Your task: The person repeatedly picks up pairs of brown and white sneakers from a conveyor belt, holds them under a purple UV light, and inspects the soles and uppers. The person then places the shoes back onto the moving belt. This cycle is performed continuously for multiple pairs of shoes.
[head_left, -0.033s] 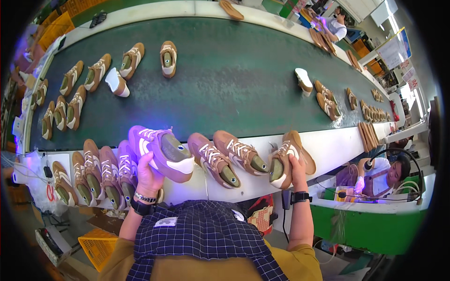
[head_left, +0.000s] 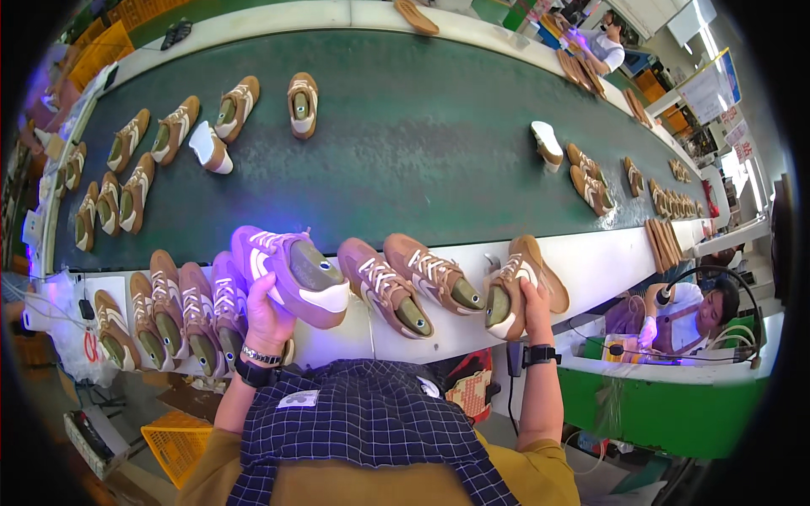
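Note:
A brown sneaker with white laces and an olive last inside [head_left: 287,261] is gripped at its heel side by my left hand [head_left: 269,316], closed round it above the white ledge. Violet light tints this shoe. My right hand [head_left: 536,310] is closed on another brown sneaker [head_left: 510,282], held by its heel end. A tan sole [head_left: 554,282] shows along that shoe's right side; whether it is attached I cannot tell. Between my hands, two more sneakers, a left one [head_left: 378,282] and a right one [head_left: 432,274], rest toes-away on the ledge.
Several sneakers [head_left: 166,295] line the ledge at left. Beyond it, a green conveyor belt [head_left: 380,143] carries more shoes at both sides. Loose soles [head_left: 662,244] lie at the ledge's right end. A co-worker [head_left: 692,316] sits at right behind a green-fronted bench [head_left: 650,413]. A yellow crate [head_left: 177,443] stands lower left.

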